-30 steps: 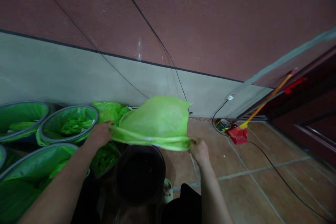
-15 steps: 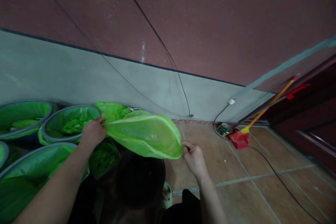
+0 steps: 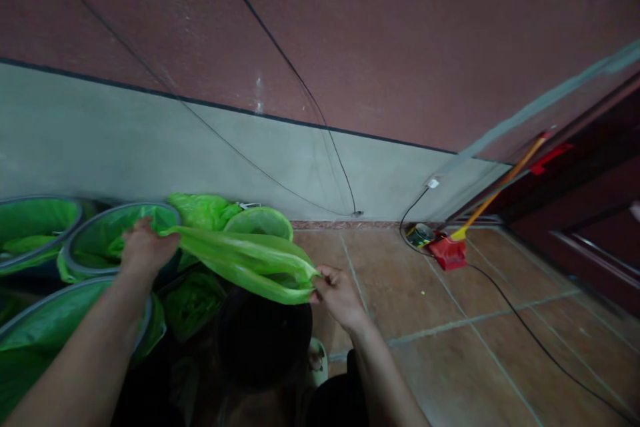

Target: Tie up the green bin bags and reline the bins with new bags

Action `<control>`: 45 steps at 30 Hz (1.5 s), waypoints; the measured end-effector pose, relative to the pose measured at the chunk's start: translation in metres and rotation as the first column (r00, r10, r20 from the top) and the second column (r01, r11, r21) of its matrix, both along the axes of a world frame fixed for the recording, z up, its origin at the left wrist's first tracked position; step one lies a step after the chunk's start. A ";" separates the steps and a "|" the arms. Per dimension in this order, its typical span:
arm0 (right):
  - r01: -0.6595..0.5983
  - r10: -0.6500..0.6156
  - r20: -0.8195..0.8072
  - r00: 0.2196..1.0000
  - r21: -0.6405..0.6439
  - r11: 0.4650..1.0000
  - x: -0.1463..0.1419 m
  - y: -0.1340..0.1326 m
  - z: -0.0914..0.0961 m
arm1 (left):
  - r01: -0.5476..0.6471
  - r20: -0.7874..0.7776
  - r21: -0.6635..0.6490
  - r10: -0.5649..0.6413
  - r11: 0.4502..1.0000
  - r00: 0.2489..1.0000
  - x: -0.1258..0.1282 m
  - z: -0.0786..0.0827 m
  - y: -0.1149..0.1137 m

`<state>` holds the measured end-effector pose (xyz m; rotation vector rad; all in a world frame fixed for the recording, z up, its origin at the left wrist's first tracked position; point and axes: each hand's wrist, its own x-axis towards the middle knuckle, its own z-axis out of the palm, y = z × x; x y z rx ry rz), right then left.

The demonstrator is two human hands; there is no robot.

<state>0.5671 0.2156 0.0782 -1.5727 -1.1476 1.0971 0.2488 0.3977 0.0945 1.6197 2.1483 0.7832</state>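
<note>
A light-green plastic bag (image 3: 245, 259) is stretched between my two hands, its mouth partly open towards the right. My left hand (image 3: 150, 248) pinches one end, over the rim of a lined bin. The opposite edge is gripped by the fingers of my right hand (image 3: 339, 295). Below the bag stands a round black bin (image 3: 265, 347), its inside dark, with no liner seen in it. Behind the bag, near the wall, is a small green-lined bin (image 3: 267, 221).
Several grey-rimmed bins with green liners crowd the left, including one large bin (image 3: 107, 287). Crumpled green bags (image 3: 200, 210) lie by the wall. A red dustpan (image 3: 450, 252), a yellow-handled broom (image 3: 493, 197) and a tin (image 3: 420, 235) stand right. A black cable (image 3: 525, 327) crosses the floor.
My hands have drawn the bag to the left and pulled it narrower, so its mouth is less wide. The small lined bin behind it now shows more.
</note>
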 end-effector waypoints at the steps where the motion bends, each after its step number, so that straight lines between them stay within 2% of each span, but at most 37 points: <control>1: 0.043 -0.042 -0.021 0.999 0.040 0.998 -0.004 0.003 0.000 | 0.013 -0.021 0.062 -0.012 0.998 1.000 0.009 0.005 -0.006; 2: 0.079 -0.079 -0.012 0.997 0.078 0.994 -0.007 0.005 0.001 | 0.112 -0.014 0.147 -0.111 0.983 0.994 0.020 0.009 -0.014; 3: 0.101 -0.104 0.018 0.994 0.112 0.989 -0.009 0.007 0.002 | 0.269 0.014 0.216 -0.279 0.938 0.960 0.034 0.012 -0.025; 4: 0.114 -0.124 0.062 0.990 0.141 0.983 -0.012 0.008 0.004 | 0.461 0.020 0.287 -0.486 0.840 0.874 0.048 0.013 -0.038; 5: 0.119 -0.139 0.111 0.984 0.164 0.979 -0.014 0.009 0.006 | 0.608 -0.005 0.351 -0.648 0.712 0.762 0.064 0.014 -0.052; 6: 0.123 -0.154 0.165 0.974 0.184 0.975 -0.017 0.009 0.008 | 0.729 -0.058 0.358 -0.766 0.583 0.640 0.079 0.013 -0.066; 7: 0.128 -0.173 0.221 0.960 0.204 0.971 -0.021 0.009 0.010 | 0.802 -0.110 0.341 -0.826 0.491 0.552 0.093 0.011 -0.080; 8: 0.129 -0.190 0.276 0.942 0.224 0.966 -0.025 0.009 0.013 | 0.855 -0.157 0.303 -0.863 0.421 0.481 0.105 0.008 -0.092; 10: 0.119 -0.213 0.367 0.906 0.262 0.958 -0.034 0.007 0.017 | 0.897 -0.212 0.264 -0.886 0.355 0.413 0.122 0.002 -0.108; 13: 0.078 -0.219 0.435 0.874 0.318 0.945 -0.046 0.005 0.023 | 0.912 -0.232 0.254 -0.894 0.324 0.382 0.133 -0.004 -0.114; 15: 0.044 -0.200 0.420 0.885 0.353 0.934 -0.050 0.005 0.026 | 0.912 -0.212 0.264 -0.904 0.314 0.372 0.133 -0.005 -0.111; 17: 0.034 -0.182 0.347 0.920 0.394 0.918 -0.050 0.004 0.029 | 0.900 -0.174 0.287 -0.906 0.328 0.386 0.131 -0.003 -0.106; 19: 0.057 -0.186 0.259 0.948 0.437 0.898 -0.046 0.003 0.033 | 0.867 -0.117 0.321 -0.893 0.381 0.436 0.127 -0.001 -0.100; 20: 0.064 -0.192 0.242 0.951 0.454 0.888 -0.043 0.003 0.034 | 0.840 -0.073 0.336 -0.877 0.426 0.474 0.126 0.000 -0.097; 22: 0.030 -0.195 0.309 0.931 0.466 0.884 -0.038 0.002 0.033 | 0.752 0.069 0.355 -0.818 0.555 0.571 0.121 0.001 -0.090; 24: -0.050 -0.174 0.477 0.862 0.421 0.906 -0.034 0.000 0.028 | 0.629 0.284 0.331 -0.710 0.703 0.644 0.117 0.001 -0.082; 26: -0.106 -0.132 0.640 0.757 0.319 0.942 -0.031 -0.001 0.020 | 0.495 0.495 0.282 -0.567 0.822 0.658 0.111 0.002 -0.074; 29: -0.130 -0.054 0.749 0.661 0.184 0.974 -0.027 -0.001 0.010 | 0.301 0.687 0.232 -0.375 0.925 0.622 0.102 0.006 -0.061; 33: -0.027 -0.075 0.732 0.677 0.126 0.992 -0.009 -0.001 0.013 | 0.089 0.828 0.222 -0.236 0.971 0.508 0.085 0.015 -0.048; 35: 0.068 -0.130 0.712 0.690 0.115 0.991 0.005 -0.002 0.017 | 0.046 0.872 0.217 -0.215 0.975 0.439 0.075 0.020 -0.043; 37: 0.156 -0.207 0.691 0.692 0.137 0.978 0.019 -0.003 0.019 | 0.040 0.889 0.218 -0.216 0.975 0.404 0.065 0.023 -0.040; 39: 0.230 -0.292 0.666 0.686 0.181 0.956 0.033 -0.005 0.017 | 0.036 0.887 0.237 -0.231 0.971 0.399 0.057 0.025 -0.037; 42: 0.339 -0.411 0.584 0.700 0.235 0.911 0.051 -0.004 0.008 | 0.018 0.858 0.274 -0.253 0.962 0.447 0.048 0.025 -0.034; 45: 0.485 -0.571 0.334 0.750 0.308 0.818 0.066 0.000 -0.002 | 0.030 0.823 0.299 -0.274 0.954 0.498 0.045 0.026 -0.033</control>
